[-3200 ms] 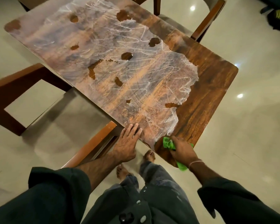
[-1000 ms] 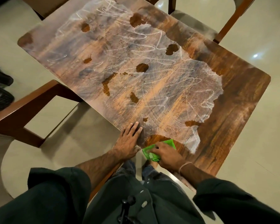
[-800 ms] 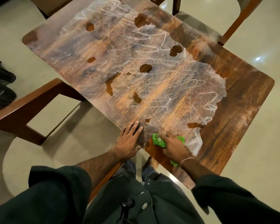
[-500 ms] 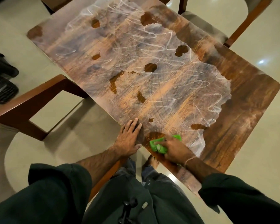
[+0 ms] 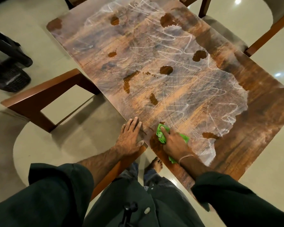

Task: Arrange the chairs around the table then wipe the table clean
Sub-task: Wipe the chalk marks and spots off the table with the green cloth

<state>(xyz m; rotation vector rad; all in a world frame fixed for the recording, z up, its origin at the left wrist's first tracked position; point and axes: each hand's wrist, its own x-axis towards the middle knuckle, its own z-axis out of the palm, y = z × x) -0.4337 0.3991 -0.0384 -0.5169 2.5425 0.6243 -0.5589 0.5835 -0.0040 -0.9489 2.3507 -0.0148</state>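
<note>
Since the last frame the right hand (image 5: pixel 175 145) has pushed the green cloth (image 5: pixel 160 134) farther onto the worktop (image 5: pixel 261 128), beside the left hand (image 5: pixel 129 140). White film (image 5: pixel 179 99) and brown puddles (image 5: pixel 166 70) cover most of the wood. One chair (image 5: pixel 39 102) stands left, another chair (image 5: pixel 269 35) far right. Left fingers (image 5: pixel 134 124) lie straight, together, on the near edge; right fingers curl over the bunched cloth.

One desk (image 5: pixel 261 128) is seen, and one green cloth (image 5: pixel 159 133) is counted on it. Two hands are shown: the left hand (image 5: pixel 129 138) and the right hand (image 5: pixel 174 145). Two chairs are counted, the left chair (image 5: pixel 39 102) and the far right chair (image 5: pixel 223 35). About nine brown spill patches (image 5: pixel 166 69) are counted.
</note>
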